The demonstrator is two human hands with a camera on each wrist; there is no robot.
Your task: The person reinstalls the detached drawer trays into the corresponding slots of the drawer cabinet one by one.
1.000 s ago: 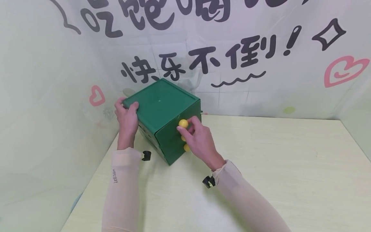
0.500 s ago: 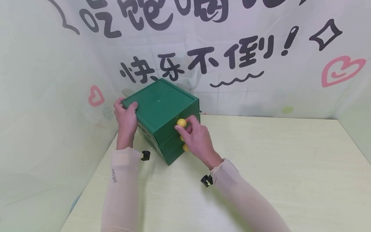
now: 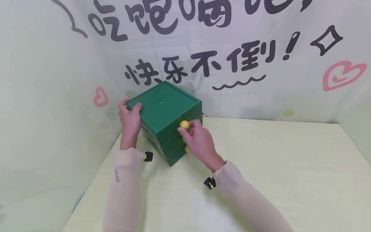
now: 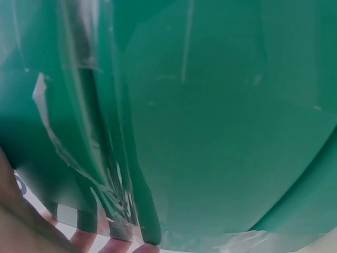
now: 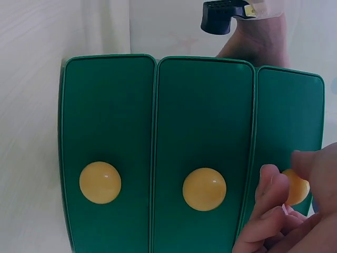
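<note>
A green box of three stacked drawers (image 3: 163, 106) stands at an angle near the back left of the table, each drawer with a round yellow knob. My left hand (image 3: 130, 120) grips its back left top edge, thumb on top and fingers over the side. In the left wrist view those fingers (image 4: 84, 240) show at the bottom, past the green side wall (image 4: 210, 132). My right hand (image 3: 200, 141) pinches the top drawer's knob (image 3: 184, 125) between thumb and fingers. In the right wrist view the middle knob (image 5: 204, 189) and bottom knob (image 5: 100, 182) are untouched, and all drawer fronts sit flush.
The pale wooden table (image 3: 275, 170) extends to the right and front of the drawers. Behind them hangs a white printed cloth (image 3: 232, 90) with dark lettering, close to the box's back corner. Another pale cloth wall (image 3: 52, 122) runs along the left side.
The whole head view has shifted slightly down. Both hands keep their places on the drawer box, and the top drawer shows no visible movement.
</note>
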